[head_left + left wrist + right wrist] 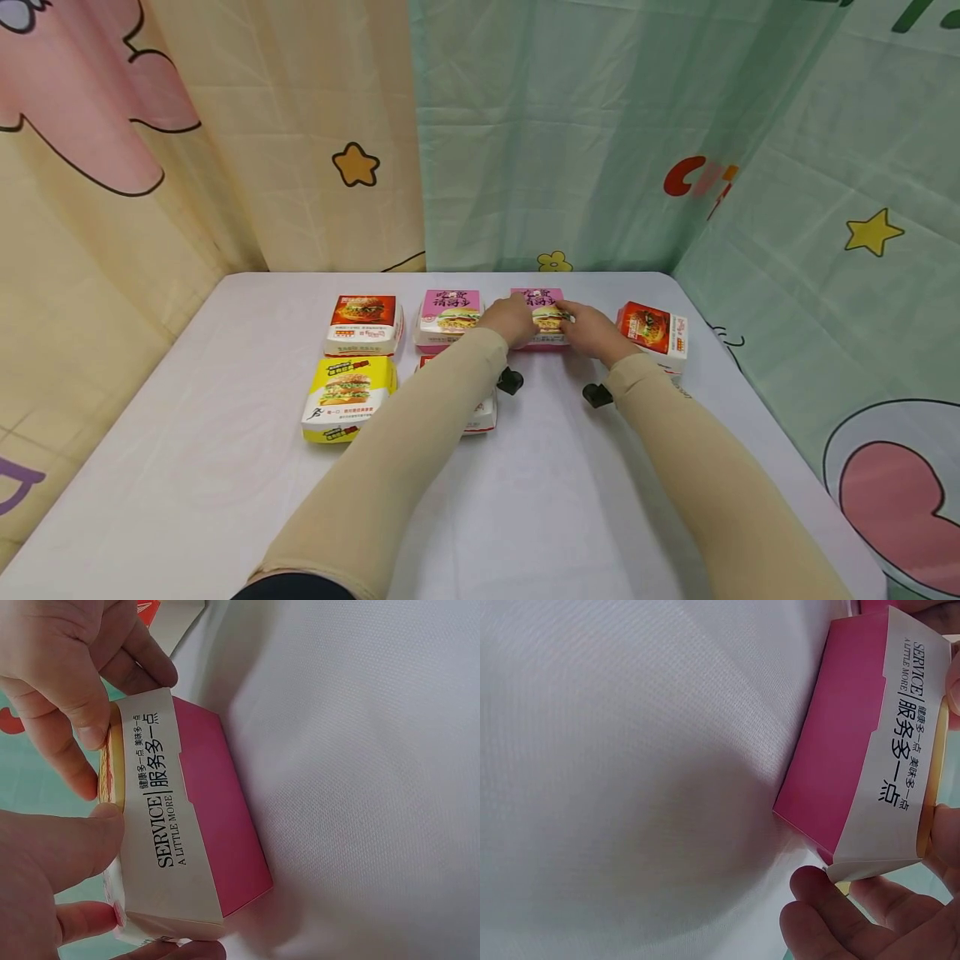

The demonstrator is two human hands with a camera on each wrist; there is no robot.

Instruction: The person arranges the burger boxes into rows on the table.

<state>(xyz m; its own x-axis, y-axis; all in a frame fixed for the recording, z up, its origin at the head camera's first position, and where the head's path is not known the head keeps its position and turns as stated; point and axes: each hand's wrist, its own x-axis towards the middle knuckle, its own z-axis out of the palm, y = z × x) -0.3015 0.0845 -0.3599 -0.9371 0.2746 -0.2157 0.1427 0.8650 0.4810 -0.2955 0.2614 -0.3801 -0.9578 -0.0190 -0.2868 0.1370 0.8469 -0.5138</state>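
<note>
Both hands are at a pink-and-white burger box (549, 318) in the back row, which has a burger picture on its lid. My left hand (512, 320) holds its left side, with the thumb on the lid edge in the left wrist view. My right hand (594, 332) grips the right side, its fingers (870, 922) around the corner in the right wrist view. "SERVICE" is printed on the box's white front flap (154, 802), above a pink base. A matching pink burger box (448, 315) stands just left of my left hand.
To the right, a red-and-white burger box (654, 332) sits at an angle. A red-and-white box (363, 323) stands at the back left, behind a yellow box (349, 393). Another box (482, 415) is mostly hidden by my left forearm. Curtains (525, 142) hang behind the white table (187, 467).
</note>
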